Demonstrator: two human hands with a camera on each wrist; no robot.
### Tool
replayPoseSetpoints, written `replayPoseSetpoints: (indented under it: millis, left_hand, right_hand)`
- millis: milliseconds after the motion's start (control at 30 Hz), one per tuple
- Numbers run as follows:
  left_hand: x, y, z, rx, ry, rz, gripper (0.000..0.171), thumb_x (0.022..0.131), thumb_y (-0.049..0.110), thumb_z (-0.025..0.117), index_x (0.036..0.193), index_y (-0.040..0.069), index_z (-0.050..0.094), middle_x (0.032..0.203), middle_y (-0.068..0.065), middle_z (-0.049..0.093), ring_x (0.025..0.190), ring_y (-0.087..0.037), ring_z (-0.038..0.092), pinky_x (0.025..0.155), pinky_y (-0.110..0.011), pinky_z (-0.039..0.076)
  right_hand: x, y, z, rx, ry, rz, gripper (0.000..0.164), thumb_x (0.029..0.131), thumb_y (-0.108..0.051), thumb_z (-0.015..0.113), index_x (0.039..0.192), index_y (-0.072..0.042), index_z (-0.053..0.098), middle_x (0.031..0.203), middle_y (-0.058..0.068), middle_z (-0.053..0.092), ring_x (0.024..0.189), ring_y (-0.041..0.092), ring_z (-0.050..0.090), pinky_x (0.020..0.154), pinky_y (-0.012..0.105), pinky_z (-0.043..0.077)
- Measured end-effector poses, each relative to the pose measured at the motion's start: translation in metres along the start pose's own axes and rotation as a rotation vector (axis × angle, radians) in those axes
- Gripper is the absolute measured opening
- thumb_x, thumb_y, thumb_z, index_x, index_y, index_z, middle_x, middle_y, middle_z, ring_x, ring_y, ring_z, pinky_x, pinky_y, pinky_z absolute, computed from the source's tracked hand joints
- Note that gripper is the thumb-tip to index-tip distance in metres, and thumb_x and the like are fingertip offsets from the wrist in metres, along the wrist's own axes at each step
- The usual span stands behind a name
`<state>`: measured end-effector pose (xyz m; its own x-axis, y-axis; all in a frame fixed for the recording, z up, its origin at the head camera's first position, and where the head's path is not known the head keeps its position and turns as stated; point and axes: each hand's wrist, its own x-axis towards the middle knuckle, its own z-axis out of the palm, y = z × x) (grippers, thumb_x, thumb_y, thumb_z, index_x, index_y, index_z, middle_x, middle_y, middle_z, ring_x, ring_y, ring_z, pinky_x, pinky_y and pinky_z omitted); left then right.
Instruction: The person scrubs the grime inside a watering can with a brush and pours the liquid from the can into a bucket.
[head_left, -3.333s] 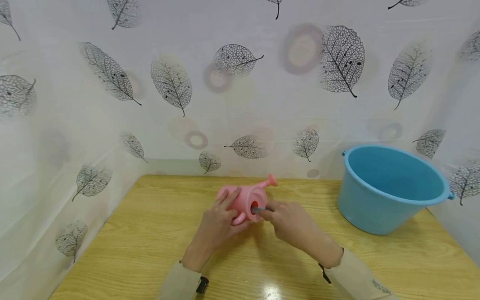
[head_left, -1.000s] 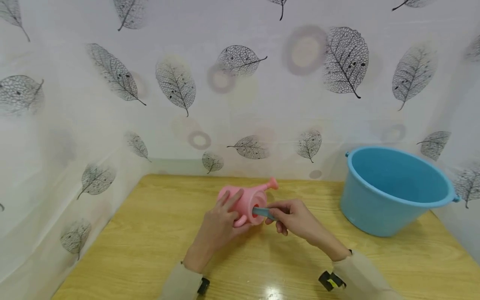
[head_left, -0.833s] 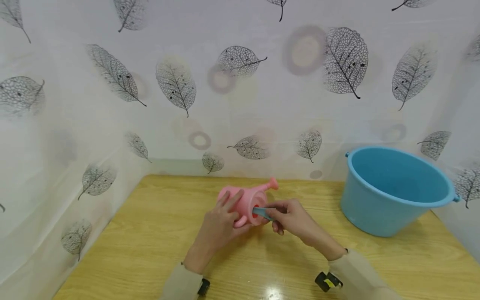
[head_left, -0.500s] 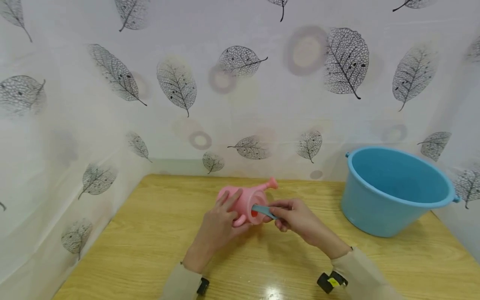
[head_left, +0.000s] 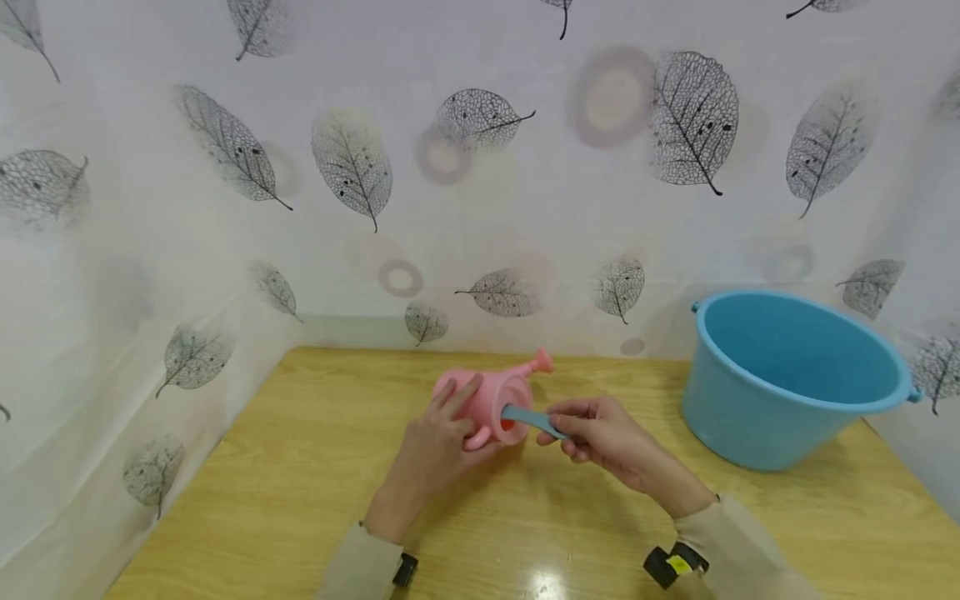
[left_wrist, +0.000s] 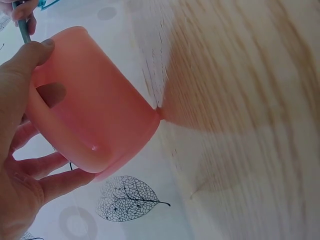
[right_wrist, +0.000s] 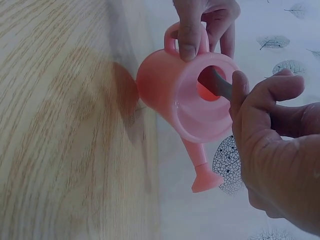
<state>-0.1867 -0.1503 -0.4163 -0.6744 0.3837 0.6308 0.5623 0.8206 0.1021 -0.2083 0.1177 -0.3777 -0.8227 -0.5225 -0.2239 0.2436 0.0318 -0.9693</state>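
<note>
A pink watering can is tipped on its side over the table, its round opening toward the right hand and its spout pointing away. My left hand grips the can's body, thumb near the loop handle in the left wrist view and fingers spread along the side. My right hand pinches a flat grey-blue handle between thumb and fingers. Its far end reaches through the opening and is hidden in the can, so I cannot tell what kind of tool it is.
A large light-blue bucket stands at the right on the wooden table. Behind and to the left hangs a white curtain printed with leaves. Black straps with small devices sit at both wrists.
My right hand has moved right, away from the opening, and more of the grey-blue handle now shows outside the can. The left hand and the can stay nearly in place.
</note>
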Motion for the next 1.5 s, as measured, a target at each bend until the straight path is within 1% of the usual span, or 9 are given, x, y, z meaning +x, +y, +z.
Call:
replayPoseSetpoints:
  millis: [200,433,733,867,1000,1167,1300,1400,1500]
  left_hand:
    - [-0.003,0.0,0.0,-0.005,-0.008,-0.017,0.045,0.079,0.043,0.087,0.058,0.016,0.059,0.141,-0.011,0.065,0.124,-0.048,0.063,0.066,-0.041,0.066]
    - [-0.001,0.0,0.0,-0.008,-0.022,-0.016,0.045,0.08,0.045,0.086,0.058,0.016,0.059,0.142,-0.012,0.064,0.126,-0.048,0.062,0.073,-0.041,0.066]
    - [0.0,0.001,0.0,0.012,-0.019,-0.007,0.044,0.079,0.046,0.086,0.058,0.016,0.062,0.142,-0.011,0.065,0.124,-0.048,0.063,0.069,-0.041,0.066]
    - [0.0,0.0,0.0,0.006,-0.021,-0.011,0.045,0.079,0.046,0.086,0.058,0.015,0.061,0.142,-0.011,0.064,0.124,-0.048,0.063,0.07,-0.041,0.066]
    - [0.0,-0.001,0.0,0.007,-0.019,-0.014,0.045,0.078,0.046,0.087,0.058,0.016,0.061,0.142,-0.011,0.065,0.124,-0.048,0.063,0.072,-0.042,0.066]
    - [0.0,-0.002,-0.001,0.009,-0.024,-0.009,0.045,0.079,0.046,0.086,0.058,0.015,0.061,0.141,-0.012,0.065,0.125,-0.047,0.063,0.073,-0.041,0.066]
    - [0.0,-0.002,-0.001,0.009,-0.024,-0.004,0.046,0.079,0.046,0.086,0.057,0.015,0.06,0.14,-0.013,0.066,0.124,-0.047,0.063,0.074,-0.04,0.066]
    - [0.0,-0.002,0.0,0.01,-0.02,0.0,0.046,0.079,0.046,0.086,0.057,0.016,0.06,0.14,-0.013,0.066,0.124,-0.047,0.064,0.075,-0.041,0.066]
    - [0.0,-0.002,0.0,0.012,-0.015,0.005,0.044,0.079,0.045,0.086,0.058,0.016,0.061,0.14,-0.012,0.066,0.124,-0.047,0.064,0.077,-0.043,0.066]
  right_hand:
    - [0.001,0.003,0.003,-0.019,0.009,0.0,0.04,0.107,-0.013,0.053,0.137,0.014,0.051,0.09,0.001,0.077,0.063,0.002,0.054,0.055,0.013,0.045]
    - [0.008,0.004,0.011,-0.095,0.04,-0.041,0.039,0.105,-0.012,0.056,0.134,0.013,0.054,0.091,0.005,0.076,0.063,0.004,0.054,0.056,0.016,0.045]
    - [0.014,0.005,0.02,-0.161,0.036,-0.092,0.036,0.102,-0.009,0.058,0.131,0.013,0.058,0.073,-0.002,0.066,0.06,0.005,0.054,0.054,0.015,0.045]
    - [0.012,0.004,0.018,-0.2,0.032,-0.101,0.035,0.102,-0.011,0.06,0.131,0.01,0.061,0.081,0.005,0.072,0.059,0.005,0.054,0.053,0.016,0.045]
    - [0.01,0.004,0.014,-0.287,0.031,-0.14,0.034,0.102,-0.015,0.063,0.129,0.004,0.066,0.09,0.011,0.076,0.059,0.006,0.056,0.053,0.017,0.048]
    - [0.009,0.008,0.012,-0.439,0.031,-0.258,0.029,0.102,-0.016,0.063,0.125,0.0,0.07,0.088,0.009,0.075,0.059,0.007,0.058,0.049,0.021,0.05]
    - [0.012,0.013,0.015,-0.643,0.056,-0.415,0.024,0.101,-0.017,0.066,0.12,-0.006,0.075,0.08,0.004,0.073,0.056,0.003,0.056,0.045,0.02,0.046]
    - [0.014,0.016,0.018,-0.847,0.096,-0.631,0.02,0.096,-0.009,0.07,0.115,-0.007,0.077,0.084,0.004,0.075,0.058,-0.001,0.053,0.048,0.017,0.047]
    - [0.017,0.019,0.02,-1.036,0.149,-0.875,0.022,0.088,0.001,0.075,0.11,-0.004,0.078,0.092,0.007,0.074,0.064,0.002,0.054,0.054,0.014,0.049]
